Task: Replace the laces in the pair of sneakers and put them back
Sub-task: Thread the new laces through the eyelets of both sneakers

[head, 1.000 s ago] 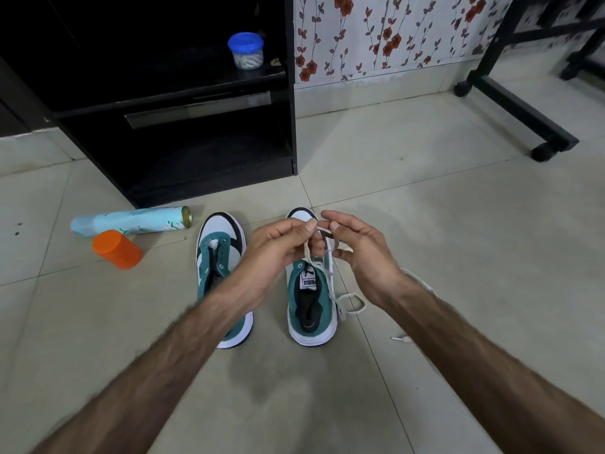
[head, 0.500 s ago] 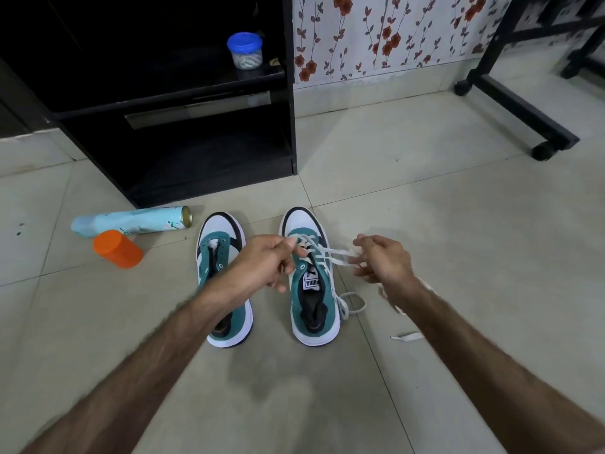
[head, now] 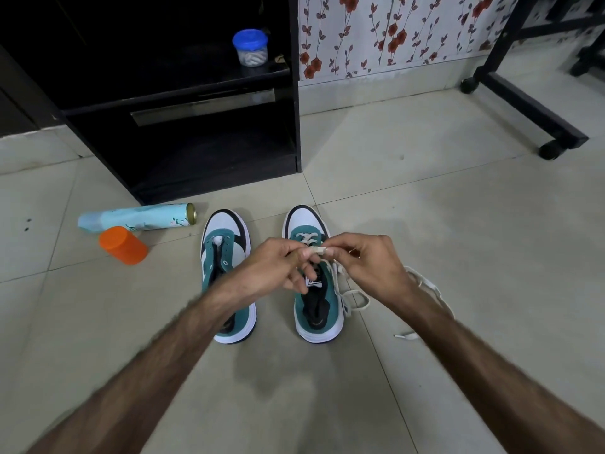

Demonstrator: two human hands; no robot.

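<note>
Two teal, white and black sneakers stand side by side on the tiled floor, toes pointing away from me. The left sneaker (head: 226, 244) shows no lace. The right sneaker (head: 306, 231) has a white lace (head: 355, 298) crossed at its lowest eyelets, the rest trailing loose on the floor to its right. My left hand (head: 275, 270) and my right hand (head: 370, 267) meet above the right sneaker's tongue. Both pinch the same short stretch of lace between fingertips. The hands hide the middle eyelets.
An orange cap (head: 122, 245) and a pale blue spray can (head: 140, 217) lie on the floor left of the sneakers. A black cabinet (head: 296, 126) stands behind, with a blue-lidded jar (head: 250, 47) on its shelf. A black wheeled frame (head: 523, 103) is at the far right.
Half a second ago my hands were apart, pulling the lace sideways across the right sneaker. They have come back together over it, both pinching the lace.
</note>
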